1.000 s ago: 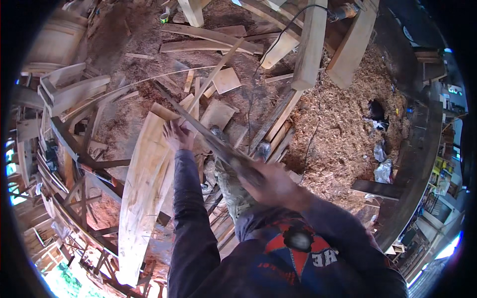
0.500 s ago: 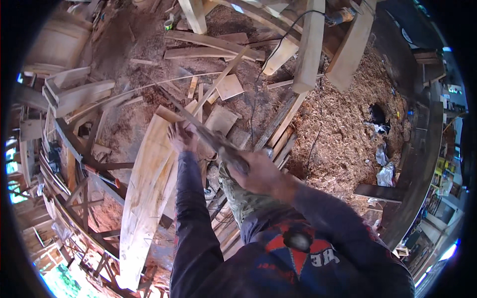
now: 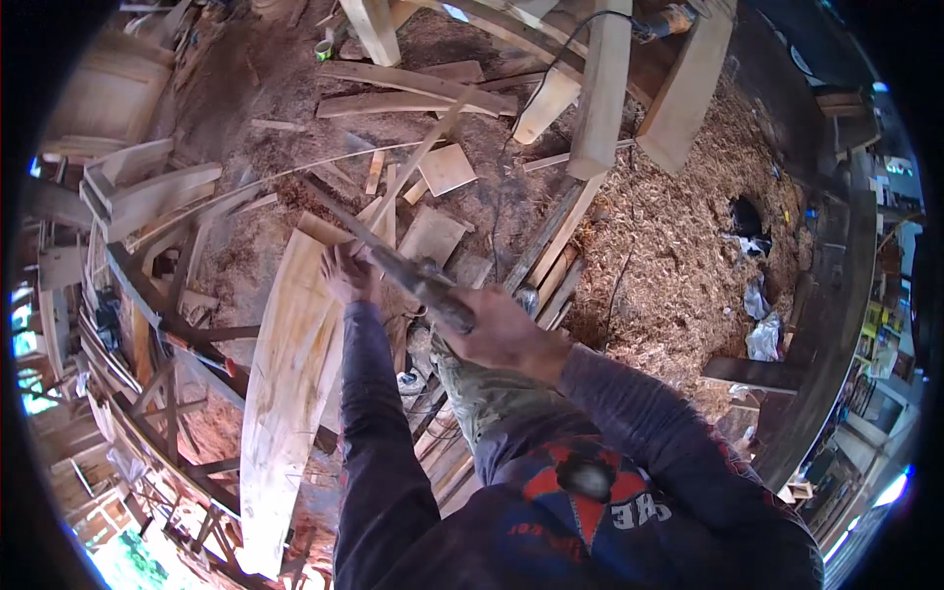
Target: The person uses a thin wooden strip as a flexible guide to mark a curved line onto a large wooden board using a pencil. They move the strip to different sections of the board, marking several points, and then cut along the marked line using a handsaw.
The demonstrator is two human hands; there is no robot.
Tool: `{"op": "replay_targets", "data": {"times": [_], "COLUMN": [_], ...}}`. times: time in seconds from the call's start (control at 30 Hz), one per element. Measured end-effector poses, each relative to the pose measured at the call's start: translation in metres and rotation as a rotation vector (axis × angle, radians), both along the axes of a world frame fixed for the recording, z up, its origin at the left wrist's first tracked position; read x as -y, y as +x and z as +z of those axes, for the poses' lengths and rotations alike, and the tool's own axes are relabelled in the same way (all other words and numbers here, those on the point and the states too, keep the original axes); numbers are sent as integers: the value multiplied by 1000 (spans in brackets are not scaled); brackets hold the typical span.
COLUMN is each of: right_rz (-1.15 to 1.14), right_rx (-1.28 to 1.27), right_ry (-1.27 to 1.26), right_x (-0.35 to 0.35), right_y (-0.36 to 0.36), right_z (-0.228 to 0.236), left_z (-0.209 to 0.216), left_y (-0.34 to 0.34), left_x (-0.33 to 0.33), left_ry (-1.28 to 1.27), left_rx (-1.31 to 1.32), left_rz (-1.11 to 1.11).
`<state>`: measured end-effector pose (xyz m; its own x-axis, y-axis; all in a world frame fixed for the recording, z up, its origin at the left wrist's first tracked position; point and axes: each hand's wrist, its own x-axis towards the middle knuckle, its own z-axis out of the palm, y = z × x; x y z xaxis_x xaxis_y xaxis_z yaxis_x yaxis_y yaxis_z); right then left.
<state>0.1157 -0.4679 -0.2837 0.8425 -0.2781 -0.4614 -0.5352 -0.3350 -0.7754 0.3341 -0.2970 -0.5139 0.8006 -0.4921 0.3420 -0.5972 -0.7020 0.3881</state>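
My right hand [image 3: 501,334] is closed round the handle of a long narrow tool [image 3: 398,264] that looks like a handsaw seen edge-on. Its thin blade runs up and left across the far end of a broad, pale plank [image 3: 285,383]. Beside the blade, my left hand [image 3: 349,273] lies on the plank's right edge with its fingers apart. The plank slants from near the centre down to the lower left. Where the blade meets the wood is hard to make out.
Offcuts, including a square piece [image 3: 447,170], lie beyond the plank. Thick beams [image 3: 602,93] reach in from the top. A large heap of wood shavings [image 3: 688,265] covers the right, with a dark cord [image 3: 621,285] across it. Timber framing [image 3: 187,339] stands at the left.
My right hand and the saw-like tool have moved slightly forward and left, along the blade's line. My left hand stays on the plank. The whole view has shifted a little.
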Motion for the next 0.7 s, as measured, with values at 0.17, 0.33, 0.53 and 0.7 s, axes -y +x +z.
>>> {"op": "replay_targets", "data": {"times": [0.17, 0.33, 0.53, 0.7], "right_rz": [103, 266, -24, 48], "right_rx": [116, 12, 143, 108], "right_ry": [27, 72, 45, 30], "right_x": [17, 47, -1, 14], "right_y": [-101, -182, -12, -106], "right_z": [80, 170, -1, 79], "left_z": [-3, 12, 2, 4], "left_y": [-10, -5, -2, -10], "left_x": [-10, -13, 1, -7], "left_ry": [89, 57, 23, 27], "left_rx": [-29, -47, -58, -45], "left_rz": [115, 103, 63, 102]}}
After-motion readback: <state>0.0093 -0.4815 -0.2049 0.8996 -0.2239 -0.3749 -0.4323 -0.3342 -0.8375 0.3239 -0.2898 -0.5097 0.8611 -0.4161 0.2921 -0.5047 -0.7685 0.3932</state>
